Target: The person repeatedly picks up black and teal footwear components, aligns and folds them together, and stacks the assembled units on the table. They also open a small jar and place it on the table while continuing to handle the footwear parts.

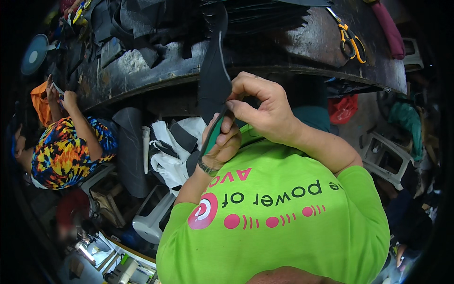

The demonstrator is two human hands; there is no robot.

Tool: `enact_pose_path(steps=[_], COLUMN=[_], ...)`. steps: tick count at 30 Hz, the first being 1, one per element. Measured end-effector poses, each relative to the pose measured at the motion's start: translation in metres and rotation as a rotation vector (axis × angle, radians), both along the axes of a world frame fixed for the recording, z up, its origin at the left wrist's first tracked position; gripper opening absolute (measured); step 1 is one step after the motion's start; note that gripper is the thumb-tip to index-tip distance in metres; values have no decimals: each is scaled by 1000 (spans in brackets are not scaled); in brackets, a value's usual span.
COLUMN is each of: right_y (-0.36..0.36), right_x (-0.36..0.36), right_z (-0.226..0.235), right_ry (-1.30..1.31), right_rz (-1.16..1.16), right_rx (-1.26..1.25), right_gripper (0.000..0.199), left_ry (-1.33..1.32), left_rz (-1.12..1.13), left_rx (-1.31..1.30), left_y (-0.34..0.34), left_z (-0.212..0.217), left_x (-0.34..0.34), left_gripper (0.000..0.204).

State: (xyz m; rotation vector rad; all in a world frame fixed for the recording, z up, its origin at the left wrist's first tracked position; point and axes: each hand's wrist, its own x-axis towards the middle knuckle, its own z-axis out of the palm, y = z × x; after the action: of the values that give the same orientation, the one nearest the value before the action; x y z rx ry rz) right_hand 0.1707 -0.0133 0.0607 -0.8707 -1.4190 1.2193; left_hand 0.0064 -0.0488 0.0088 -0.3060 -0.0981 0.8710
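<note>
A long strip of black fabric hangs between my hands and the table edge, its far end resting up on the table. My left hand is closed around the strip's near end, where a green face of the material shows along the fold. With thumb and forefinger, my right hand pinches the strip's right edge, just above the left fingers. The exact fingertip contact is partly hidden by the fabric.
The dark table carries black fabric pieces and orange-handled scissors at right. White and black scraps lie below its edge. Plastic stools stand at right and lower left. A co-worker in a colourful shirt works at left.
</note>
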Motion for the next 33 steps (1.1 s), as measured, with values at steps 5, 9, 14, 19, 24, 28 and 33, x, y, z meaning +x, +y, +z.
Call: enact_pose_path(steps=[5, 9, 14, 19, 24, 28, 33], right_y=[-3, -7, -6, -8, -9, -9, -11], right_x=[0, 5, 8, 8, 9, 8, 10], right_z=[-6, -6, -7, -12, -15, -12, -2], right_ry=[130, 226, 257, 246, 221, 241, 51], right_rz=[-8, 19, 43, 28, 32, 15, -49], right_rx=[-133, -247, -275, -286, -262, -269, -90], right_gripper=[9, 10, 11, 10, 7, 6, 12], left_ry=[427, 514, 491, 433, 338, 291, 302], left_rz=[45, 31, 22, -27, -20, 2, 7], left_rx=[183, 270, 207, 143, 106, 37, 101], left_y=[-8, -9, -10, -11, -11, -8, -6], left_z=[-5, -8, -8, -8, -9, -9, -11], left_x=[-7, -9, -7, -7, -4, -3, -5], left_gripper=[29, 30, 29, 29, 26, 33, 30])
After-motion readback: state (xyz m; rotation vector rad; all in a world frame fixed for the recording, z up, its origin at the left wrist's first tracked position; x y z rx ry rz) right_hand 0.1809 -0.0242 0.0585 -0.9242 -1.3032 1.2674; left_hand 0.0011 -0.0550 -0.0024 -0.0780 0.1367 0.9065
